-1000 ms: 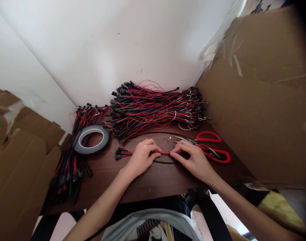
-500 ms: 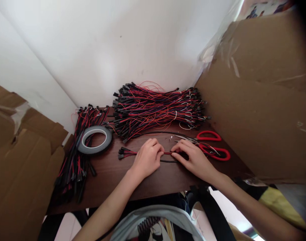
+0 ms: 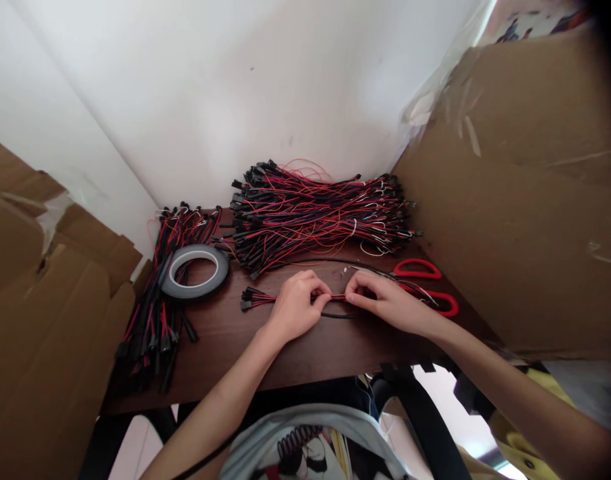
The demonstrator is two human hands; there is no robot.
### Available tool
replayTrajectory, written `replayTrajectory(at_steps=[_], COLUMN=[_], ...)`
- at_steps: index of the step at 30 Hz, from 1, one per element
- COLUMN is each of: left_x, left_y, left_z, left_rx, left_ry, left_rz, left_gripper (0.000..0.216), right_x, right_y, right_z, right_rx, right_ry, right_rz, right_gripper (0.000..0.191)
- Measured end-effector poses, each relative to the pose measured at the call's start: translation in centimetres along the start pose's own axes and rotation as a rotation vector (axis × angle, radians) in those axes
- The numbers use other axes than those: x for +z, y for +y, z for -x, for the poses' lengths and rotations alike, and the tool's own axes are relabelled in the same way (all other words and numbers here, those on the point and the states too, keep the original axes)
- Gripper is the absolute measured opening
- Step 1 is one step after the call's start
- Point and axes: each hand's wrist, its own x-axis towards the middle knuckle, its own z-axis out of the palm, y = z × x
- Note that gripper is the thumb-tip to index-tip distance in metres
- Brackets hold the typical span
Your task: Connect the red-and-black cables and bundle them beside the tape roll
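Between my two hands runs a thin bundle of red and black wires (image 3: 338,297), low over the brown table. My left hand (image 3: 300,303) pinches it on the left, thumb against fingertips. To its left the wires fan out into several black connectors (image 3: 250,297). My right hand (image 3: 380,299) is closed on the same wires a short way to the right; its palm hides what lies beneath. A black cable (image 3: 338,316) passes just below the bundle. Red-handled scissors (image 3: 418,269) lie behind my right hand, blades partly covered by it.
A large pile of red and black wires (image 3: 320,217) lies against the wall. Another wire pile (image 3: 160,313) is at the left, with a roll of dark tape (image 3: 220,277) on it. Cardboard (image 3: 525,200) stands on the right, and more cardboard (image 3: 75,293) on the left.
My right fingers have curled in closer on the wires, and the right hand now covers more of the scissors. The whole view has shifted slightly.
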Motion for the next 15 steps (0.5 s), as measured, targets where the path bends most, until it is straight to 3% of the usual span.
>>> replayTrajectory(at_steps=[15], left_x=[0.0], left_y=[-0.6], left_z=[0.2], left_rx=[0.027], left_ry=[-0.017], left_rz=[0.060], left_gripper=[0.019], right_x=[0.4], right_y=[1.1], right_z=[0.1], right_rx=[0.022], right_ry=[0.044], right_rz=[-0.083], right_gripper=[0.027])
